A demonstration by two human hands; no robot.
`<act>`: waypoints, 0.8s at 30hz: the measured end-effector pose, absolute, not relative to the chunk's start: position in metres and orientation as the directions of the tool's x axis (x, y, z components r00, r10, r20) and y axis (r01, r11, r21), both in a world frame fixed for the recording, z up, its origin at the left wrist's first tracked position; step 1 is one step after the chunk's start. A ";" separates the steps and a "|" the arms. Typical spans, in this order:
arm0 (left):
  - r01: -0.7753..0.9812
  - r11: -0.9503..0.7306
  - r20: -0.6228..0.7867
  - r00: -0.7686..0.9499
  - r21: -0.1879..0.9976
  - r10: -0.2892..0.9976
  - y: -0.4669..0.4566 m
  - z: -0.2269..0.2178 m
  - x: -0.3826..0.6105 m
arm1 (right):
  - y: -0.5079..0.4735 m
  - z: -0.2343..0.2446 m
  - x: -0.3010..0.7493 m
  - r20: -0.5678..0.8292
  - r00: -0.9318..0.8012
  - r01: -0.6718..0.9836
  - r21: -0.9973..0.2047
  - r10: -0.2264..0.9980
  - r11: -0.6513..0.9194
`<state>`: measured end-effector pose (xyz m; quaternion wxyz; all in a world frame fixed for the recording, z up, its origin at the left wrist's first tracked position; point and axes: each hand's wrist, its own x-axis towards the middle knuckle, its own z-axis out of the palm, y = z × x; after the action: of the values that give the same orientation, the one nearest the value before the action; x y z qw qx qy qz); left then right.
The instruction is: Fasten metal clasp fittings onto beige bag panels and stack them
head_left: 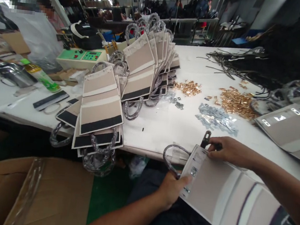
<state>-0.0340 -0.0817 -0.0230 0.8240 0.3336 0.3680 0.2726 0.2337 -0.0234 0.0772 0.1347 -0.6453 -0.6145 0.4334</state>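
A beige and white bag panel (214, 181) lies across my lap, its near end resting at the table edge. My left hand (172, 189) grips the panel's handle end, thumb on top beside small metal plates. A plastic-wrapped handle (170, 156) loops out from that end. At the panel's far corner, my right hand (223, 149) is closed around a dark piece with a slotted end (206, 138); its exact kind is unclear. Beyond my hands lie a pile of flat silver metal plates (216, 119) and a heap of gold-coloured metal fittings (235, 101).
Stacked bag panels (101, 110) with wrapped handles overhang the table's front edge on the left. More panels (297, 125) lie at the right. A bottle (41, 76), a green control box (82, 57) and black cords (226, 60) stand farther back. A cardboard box (56, 192) sits below left.
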 end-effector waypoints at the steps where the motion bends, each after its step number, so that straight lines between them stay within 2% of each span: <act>1: -0.228 0.635 -0.434 0.560 0.738 0.705 -0.083 -0.022 -0.031 | -0.023 0.075 0.232 -0.357 -0.070 0.709 -0.675 0.932 -0.205; 3: -0.258 0.650 -0.467 0.516 0.715 0.718 -0.086 -0.021 -0.025 | -0.029 0.075 0.226 -0.218 0.092 0.751 -0.626 0.972 -0.211; 5: -0.280 0.671 -0.503 0.483 0.687 0.717 -0.088 -0.019 -0.020 | -0.042 0.084 0.215 -0.035 0.257 0.732 -0.645 0.966 -0.219; 7: -0.310 0.690 -0.532 0.460 0.654 0.711 -0.088 -0.015 -0.015 | -0.060 0.097 0.202 0.084 0.411 0.615 -0.761 0.908 -0.208; 8: -0.322 0.698 -0.546 0.449 0.640 0.708 -0.088 -0.012 -0.013 | -0.068 0.102 0.195 0.104 0.468 0.498 -0.851 0.877 -0.165; 10: -0.331 0.708 -0.572 0.425 0.623 0.702 -0.086 -0.007 -0.009 | -0.080 0.107 0.179 0.105 0.521 0.160 -0.987 0.847 0.024; 12: -0.314 0.718 -0.597 0.405 0.621 0.693 -0.085 -0.002 -0.007 | -0.083 0.101 0.163 0.095 0.536 -0.156 -0.965 0.839 0.209; 14: -0.296 0.722 -0.612 0.389 0.625 0.689 -0.083 0.001 -0.006 | -0.081 0.087 0.151 0.063 0.559 -0.317 -0.905 0.827 0.284; 18: -0.282 0.727 -0.624 0.378 0.626 0.684 -0.082 0.001 -0.006 | -0.077 0.062 0.141 -0.011 0.649 -0.411 -0.847 0.761 0.338; 24: -0.301 0.754 -0.634 0.411 0.584 0.655 -0.080 -0.001 -0.007 | -0.083 0.061 0.141 -0.022 0.713 -0.383 -0.850 0.701 0.362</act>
<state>-0.0065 -0.0799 -0.0011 0.8174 0.1936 0.4569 0.2925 0.1408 -0.0825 0.0611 0.8063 -0.4540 -0.1754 0.3360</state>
